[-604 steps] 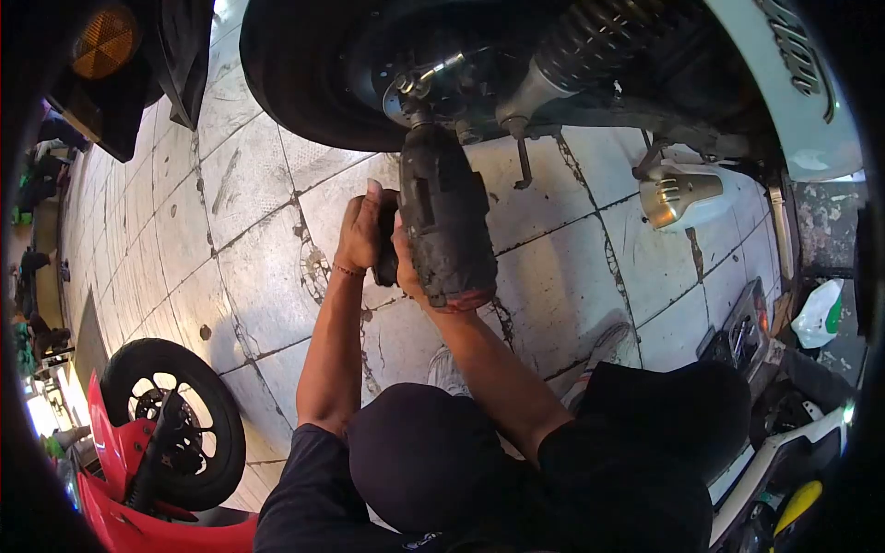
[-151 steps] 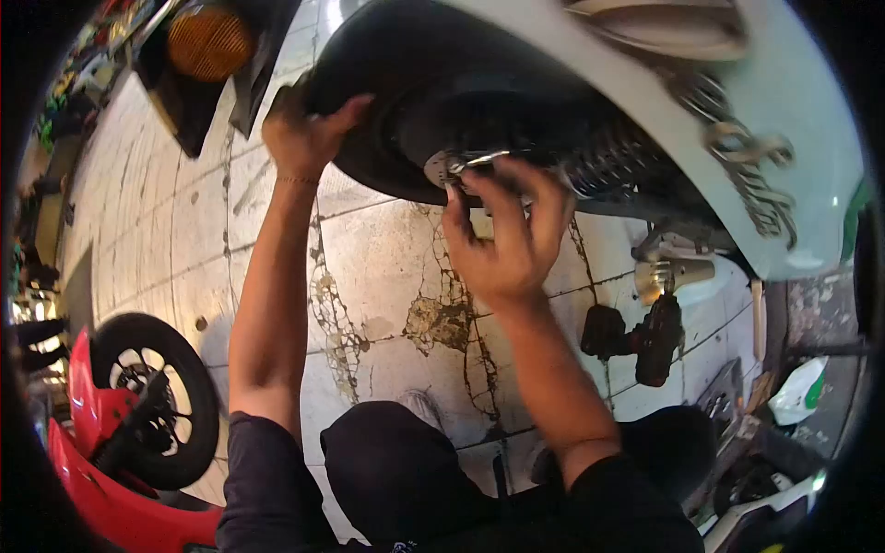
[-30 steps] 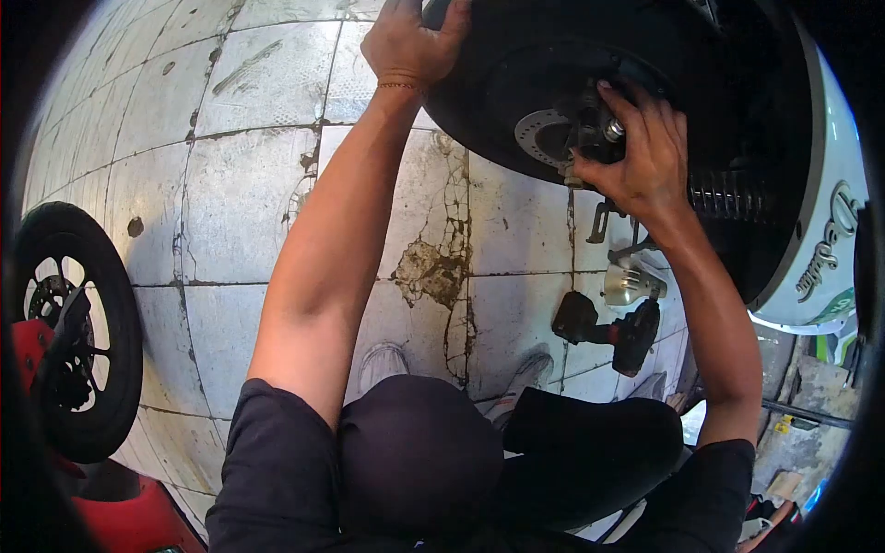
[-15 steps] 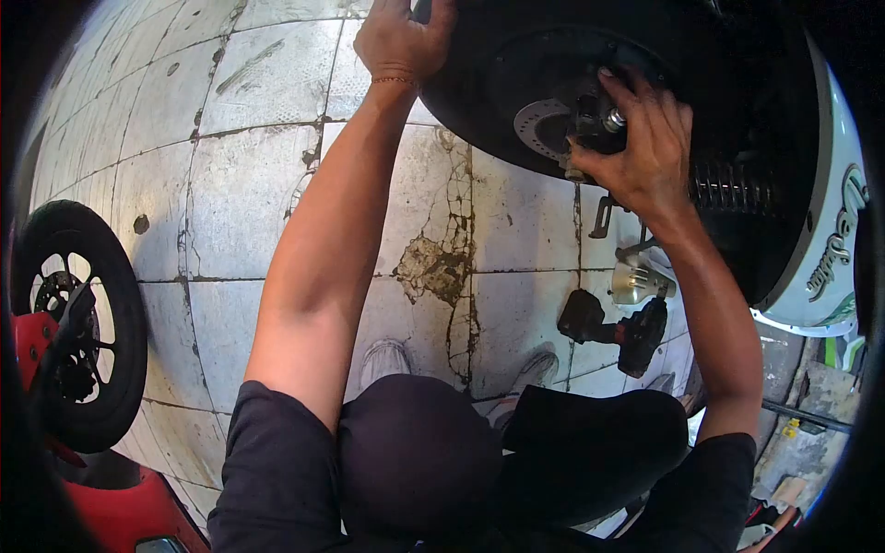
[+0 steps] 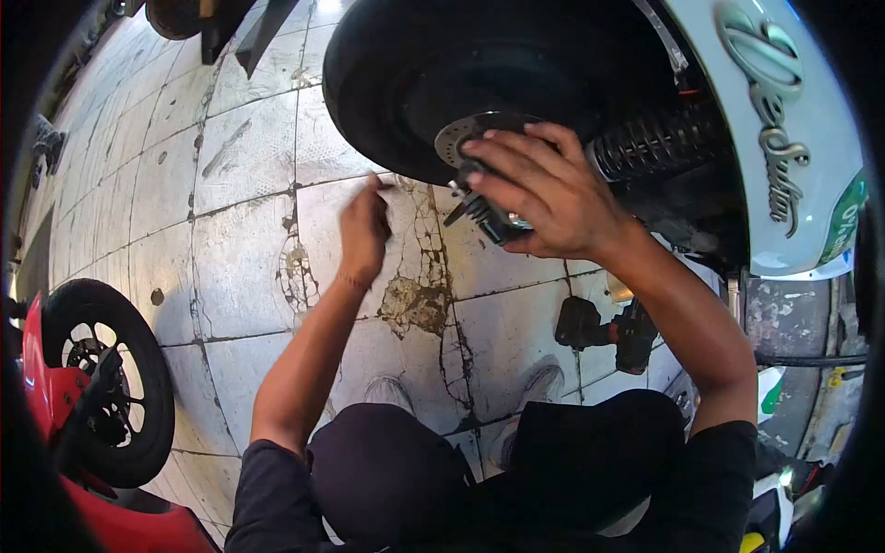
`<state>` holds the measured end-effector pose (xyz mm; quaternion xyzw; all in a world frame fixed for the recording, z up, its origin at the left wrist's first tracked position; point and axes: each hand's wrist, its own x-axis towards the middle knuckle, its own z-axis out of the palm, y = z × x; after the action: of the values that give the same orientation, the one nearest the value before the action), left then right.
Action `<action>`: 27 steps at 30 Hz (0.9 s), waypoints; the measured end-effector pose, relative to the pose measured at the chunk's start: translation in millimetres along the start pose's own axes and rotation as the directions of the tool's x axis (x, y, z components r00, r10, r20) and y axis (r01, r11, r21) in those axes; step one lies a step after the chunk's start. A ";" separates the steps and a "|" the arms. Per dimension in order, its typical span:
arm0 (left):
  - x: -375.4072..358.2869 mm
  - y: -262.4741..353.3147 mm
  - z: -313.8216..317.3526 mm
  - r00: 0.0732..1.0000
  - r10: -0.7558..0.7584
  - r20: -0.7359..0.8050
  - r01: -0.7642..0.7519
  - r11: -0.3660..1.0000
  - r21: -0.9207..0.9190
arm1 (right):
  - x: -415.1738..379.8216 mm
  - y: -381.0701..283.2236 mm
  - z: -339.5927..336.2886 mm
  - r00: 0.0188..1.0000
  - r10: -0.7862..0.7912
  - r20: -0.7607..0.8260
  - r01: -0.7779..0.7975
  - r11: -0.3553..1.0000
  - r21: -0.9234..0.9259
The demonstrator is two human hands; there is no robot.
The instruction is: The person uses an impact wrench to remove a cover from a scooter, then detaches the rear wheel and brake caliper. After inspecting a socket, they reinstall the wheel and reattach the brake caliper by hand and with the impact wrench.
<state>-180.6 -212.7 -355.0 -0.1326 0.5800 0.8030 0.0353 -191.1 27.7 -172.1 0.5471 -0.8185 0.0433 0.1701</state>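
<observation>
My right hand [image 5: 558,198] is wrapped over a dark brake caliper [image 5: 487,219], fingers on top and thumb side below. The caliper sits at the near edge of the drilled brake disc [image 5: 452,143], off to the side of the black scooter wheel [image 5: 387,111]. Part of the caliper is hidden under the palm. My left hand [image 5: 364,230] is off the tyre, above the floor tiles left of the caliper; its fingers look bent but are blurred by motion.
A cordless impact driver [image 5: 608,334] lies on the tiles near my right forearm. To the right are a coil spring shock [image 5: 645,147] and the pale scooter body panel [image 5: 765,120]. A red motorcycle's front wheel [image 5: 157,387] stands at left.
My left hand has let go of the tyre and come back toward me. My right hand has moved left and nearer with the caliper. The view has shifted, showing more of the body panel.
</observation>
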 end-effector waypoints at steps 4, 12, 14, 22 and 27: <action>-37.7 6.1 3.5 0.855 -0.360 0.374 0.500 0.765 -0.406 | -6.1 -5.6 22.3 0.960 -0.053 0.275 0.096 0.984 -0.147; -89.0 94.7 21.9 0.895 -0.292 0.338 0.398 0.863 -0.310 | -14.9 -52.3 8.0 0.989 0.145 -0.003 -0.142 0.973 0.183; -114.2 128.3 46.3 0.935 -0.133 0.330 -0.010 0.918 0.397 | -28.0 -78.1 4.6 0.928 0.364 -0.074 -0.189 0.634 0.750; -137.6 94.1 115.0 0.429 0.054 0.902 -0.854 0.349 0.385 | -69.8 -97.2 26.6 0.499 0.196 0.844 0.034 -0.978 0.207; -140.6 91.7 137.2 0.150 0.047 0.988 -0.907 0.404 0.119 | -148.1 -109.6 47.5 0.377 0.222 0.899 -0.052 -0.964 0.259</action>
<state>-88.2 -99.7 -194.7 0.5744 0.7255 0.3684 0.0894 -51.4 102.3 -277.5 -0.2503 -0.3602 0.7998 -0.4097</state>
